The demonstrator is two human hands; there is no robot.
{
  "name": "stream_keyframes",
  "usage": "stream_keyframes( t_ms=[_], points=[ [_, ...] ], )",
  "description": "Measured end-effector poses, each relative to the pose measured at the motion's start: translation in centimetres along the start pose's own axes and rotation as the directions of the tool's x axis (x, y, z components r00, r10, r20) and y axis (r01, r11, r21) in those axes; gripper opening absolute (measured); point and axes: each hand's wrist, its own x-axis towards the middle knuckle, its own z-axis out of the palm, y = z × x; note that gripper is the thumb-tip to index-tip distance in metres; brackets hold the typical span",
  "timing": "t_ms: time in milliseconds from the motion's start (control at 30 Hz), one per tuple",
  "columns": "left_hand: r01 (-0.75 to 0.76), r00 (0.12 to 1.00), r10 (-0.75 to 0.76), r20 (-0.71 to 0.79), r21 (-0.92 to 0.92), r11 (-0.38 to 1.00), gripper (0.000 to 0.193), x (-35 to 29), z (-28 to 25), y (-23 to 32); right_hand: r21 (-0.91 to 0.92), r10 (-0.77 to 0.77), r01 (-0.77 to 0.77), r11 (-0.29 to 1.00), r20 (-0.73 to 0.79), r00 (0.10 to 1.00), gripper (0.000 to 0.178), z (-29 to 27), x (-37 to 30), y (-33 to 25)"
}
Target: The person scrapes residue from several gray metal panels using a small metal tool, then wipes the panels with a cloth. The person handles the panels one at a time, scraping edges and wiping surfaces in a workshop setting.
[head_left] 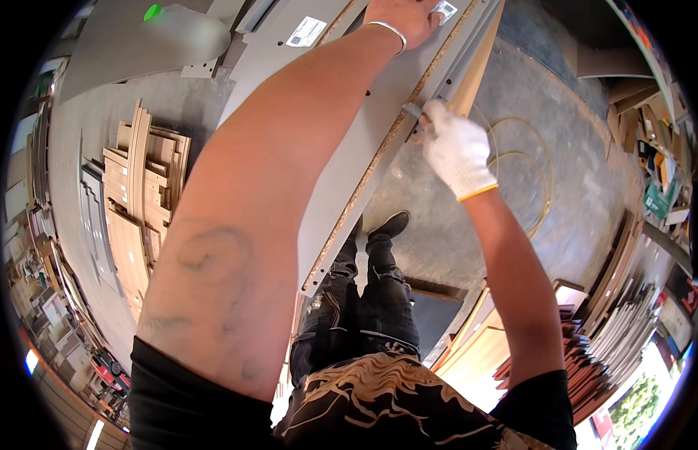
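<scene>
A long grey panel (349,150) with a raw particleboard edge runs diagonally in front of me. At the top of the view my left hand (406,21), bare with a bracelet at the wrist, lies on the grey boards with its fingers stretched out by a white label (444,11). Part of that hand is cut off by the picture's edge. My right hand (455,148), in a white knitted glove, is closed around a small grey flat tool (413,110). The tool's end meets the panel's raw edge; its handle is hidden in the glove.
Another printed label (305,31) is stuck on the boards. Wooden planks (142,180) are stacked on the floor at left. A thin yellow hose (548,172) coils on the concrete at right. More boards (612,337) lean at lower right. A dark shoe (390,223) shows below the panel.
</scene>
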Motion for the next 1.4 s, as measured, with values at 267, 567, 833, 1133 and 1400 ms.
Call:
stream_keyframes(
  t_ms=[267,567,833,1133,1400],
  points=[
    [-0.077,0.99,0.07,0.124,0.05,0.996,0.067,-5.0,-1.0,1.1,-0.105,-0.045,0.049,0.993,0.041,0.998,0.01,0.9,-3.4,-3.2],
    [-0.072,0.994,0.07,0.079,0.022,0.997,0.07,-5.6,-1.3,1.0,0.0,-0.244,0.249,0.968,0.205,0.948,0.011,5.7,-14.3,-9.9],
    [-0.049,0.99,0.049,0.129,-0.003,0.999,0.07,-4.8,-1.7,0.5,0.098,-0.093,0.095,0.991,-0.027,0.995,0.013,3.3,-11.3,-7.2],
    [-0.02,0.984,0.017,0.178,0.016,1.0,0.071,-3.7,-2.6,1.4,-0.091,0.054,-0.061,0.994,-0.084,0.995,0.014,0.2,-0.1,-1.1],
    [-0.023,0.984,0.021,0.178,0.012,1.0,0.072,-3.9,-2.5,1.2,-0.04,-0.142,0.14,0.989,-0.063,0.988,0.013,3.4,-8.3,-6.6]
  ],
)
